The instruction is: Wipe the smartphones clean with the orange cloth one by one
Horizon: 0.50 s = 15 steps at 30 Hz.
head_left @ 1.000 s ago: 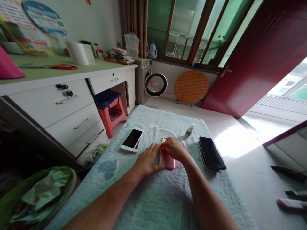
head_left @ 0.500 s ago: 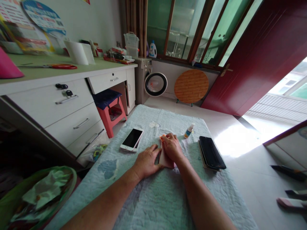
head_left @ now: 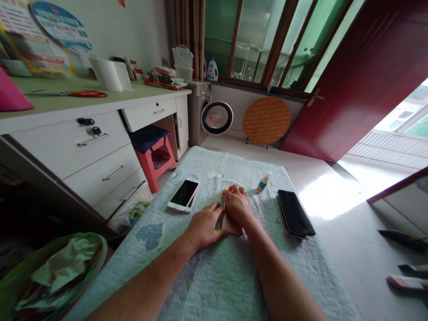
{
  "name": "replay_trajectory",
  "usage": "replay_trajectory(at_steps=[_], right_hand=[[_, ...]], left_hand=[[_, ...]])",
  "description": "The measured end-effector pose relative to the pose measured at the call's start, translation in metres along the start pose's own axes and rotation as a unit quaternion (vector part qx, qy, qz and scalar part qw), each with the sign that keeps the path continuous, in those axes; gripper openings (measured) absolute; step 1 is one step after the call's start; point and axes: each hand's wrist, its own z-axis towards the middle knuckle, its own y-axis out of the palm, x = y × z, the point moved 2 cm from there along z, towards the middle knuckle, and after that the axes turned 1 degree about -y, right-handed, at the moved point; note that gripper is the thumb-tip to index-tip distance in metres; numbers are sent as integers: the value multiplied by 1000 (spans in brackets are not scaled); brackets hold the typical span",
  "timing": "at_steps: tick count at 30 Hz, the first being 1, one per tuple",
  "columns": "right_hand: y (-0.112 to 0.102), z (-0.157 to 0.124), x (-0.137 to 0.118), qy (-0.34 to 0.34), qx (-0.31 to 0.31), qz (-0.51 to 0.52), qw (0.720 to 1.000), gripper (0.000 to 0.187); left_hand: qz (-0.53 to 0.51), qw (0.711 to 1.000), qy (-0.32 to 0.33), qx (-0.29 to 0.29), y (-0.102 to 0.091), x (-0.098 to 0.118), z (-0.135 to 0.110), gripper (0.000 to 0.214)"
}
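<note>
On the cloth-covered table point(head_left: 207, 281) lies a flat pink phone point(head_left: 231, 226), partly hidden beneath my hands. My left hand point(head_left: 203, 227) grips it along its left side, thumb at the near end and fingers toward the far end. My right hand point(head_left: 238, 205) presses down on its upper part, fingers bunched over an orange cloth point(head_left: 226, 191), of which only a small bit shows. To the left, a white phone point(head_left: 183, 195) rests on another one. A small spray bottle point(head_left: 263, 183) stands upright to the right, and beyond it a black phone point(head_left: 296, 212) lies on a stack.
A white desk point(head_left: 83, 156) with drawers runs along the left, with a red stool point(head_left: 155, 162) under it. A green-rimmed waste bin point(head_left: 102, 249) is at lower left. The washing machine point(head_left: 197, 102) has its door open; a round wooden tabletop point(head_left: 266, 120) leans by the wall.
My right hand has shifted slightly left and away from me over the pink phone, covering more of the orange cloth. My left hand has stayed in place.
</note>
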Motion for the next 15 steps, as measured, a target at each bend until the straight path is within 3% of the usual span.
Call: replay_trajectory(at_steps=[8,15], right_hand=[[-2,-6,-6,-42,15,10,999,26],[-3,-6,-7,-12,13,-17,1000,28]], left_hand=[[-8,1000,3,6,0,0,-1,60],[-8,1000,9,12,1,1,0,57]])
